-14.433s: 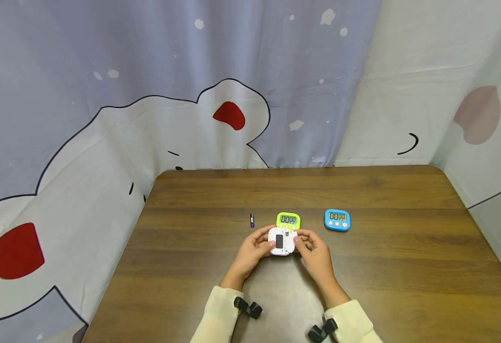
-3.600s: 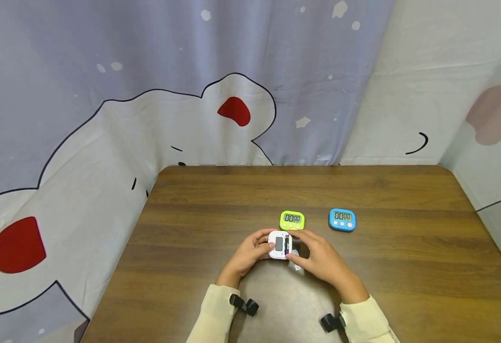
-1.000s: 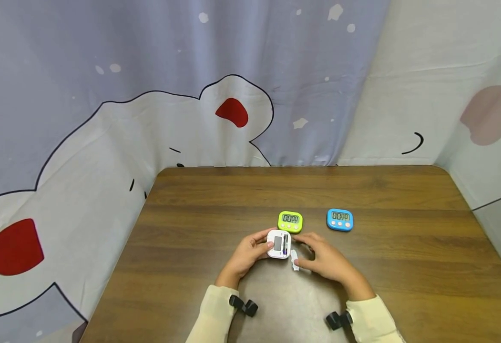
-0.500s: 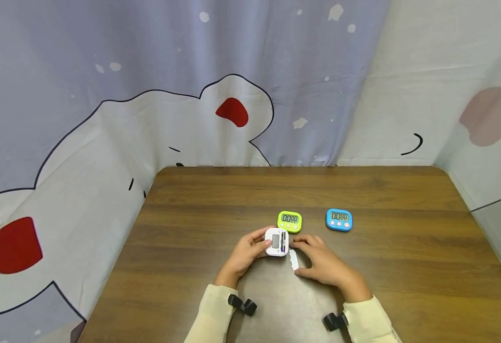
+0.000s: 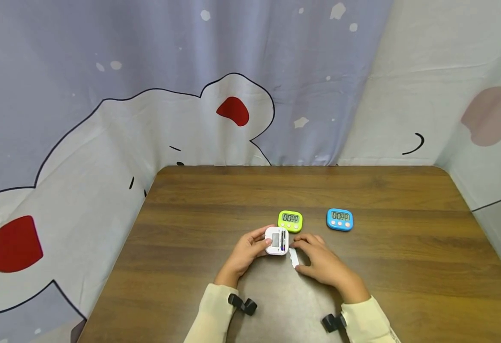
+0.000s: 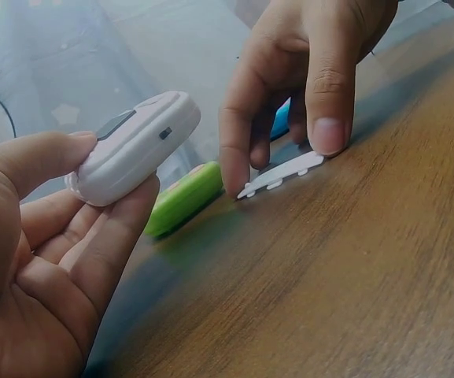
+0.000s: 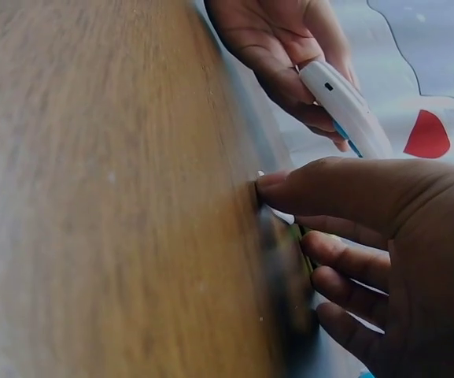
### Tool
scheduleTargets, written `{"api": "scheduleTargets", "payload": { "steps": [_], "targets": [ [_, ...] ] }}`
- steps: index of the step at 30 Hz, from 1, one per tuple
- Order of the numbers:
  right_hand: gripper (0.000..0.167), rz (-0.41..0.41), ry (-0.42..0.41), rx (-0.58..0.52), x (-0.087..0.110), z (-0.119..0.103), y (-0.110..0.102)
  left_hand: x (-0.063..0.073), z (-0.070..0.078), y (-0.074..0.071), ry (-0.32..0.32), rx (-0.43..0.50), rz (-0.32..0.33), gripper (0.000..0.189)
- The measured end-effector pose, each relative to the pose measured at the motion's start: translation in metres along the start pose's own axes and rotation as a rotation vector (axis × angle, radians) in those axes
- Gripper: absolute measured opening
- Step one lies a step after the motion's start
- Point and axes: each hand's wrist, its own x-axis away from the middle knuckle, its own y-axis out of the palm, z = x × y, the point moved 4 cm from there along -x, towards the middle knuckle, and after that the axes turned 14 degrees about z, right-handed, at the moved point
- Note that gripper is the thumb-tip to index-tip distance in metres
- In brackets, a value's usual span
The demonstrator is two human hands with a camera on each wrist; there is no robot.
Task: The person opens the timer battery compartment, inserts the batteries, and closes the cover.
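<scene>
My left hand (image 5: 243, 255) grips a white digital timer (image 5: 277, 244), back side up, thumb on top and fingers beneath. A battery (image 5: 283, 241) lies in the uncovered slot along the timer's right side. Just right of it, my right hand (image 5: 327, 267) pinches a slim white battery cover (image 5: 294, 258) by its two ends, between thumb and index finger. In the left wrist view the battery cover (image 6: 282, 175) is low over the table, its small tabs pointing down. The right wrist view shows the white timer (image 7: 345, 102) raised off the table.
A green timer (image 5: 290, 219) lies just behind the white one, its display reading zeros. Farther right lies a blue timer (image 5: 340, 220). The wooden table (image 5: 216, 190) ends at a patterned curtain (image 5: 164, 128) at the back.
The loose battery first seen left of the green timer is now in the white timer's slot. My right hand has moved from the timer down to the battery cover and taken hold of it.
</scene>
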Motion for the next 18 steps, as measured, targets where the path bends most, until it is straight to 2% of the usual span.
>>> {"api": "scheduleTargets", "payload": {
  "steps": [7,18],
  "targets": [
    [0.047,0.024,-0.001,0.037,-0.0028,-0.0033,-0.0003,-0.0002,0.0008,-0.0002,-0.005,-0.001,0.002,0.045],
    [0.047,0.052,-0.005,0.030,-0.0051,-0.0037,-0.0006,-0.0008,-0.0012,-0.0009,-0.011,0.013,-0.003,0.046]
  ]
}}
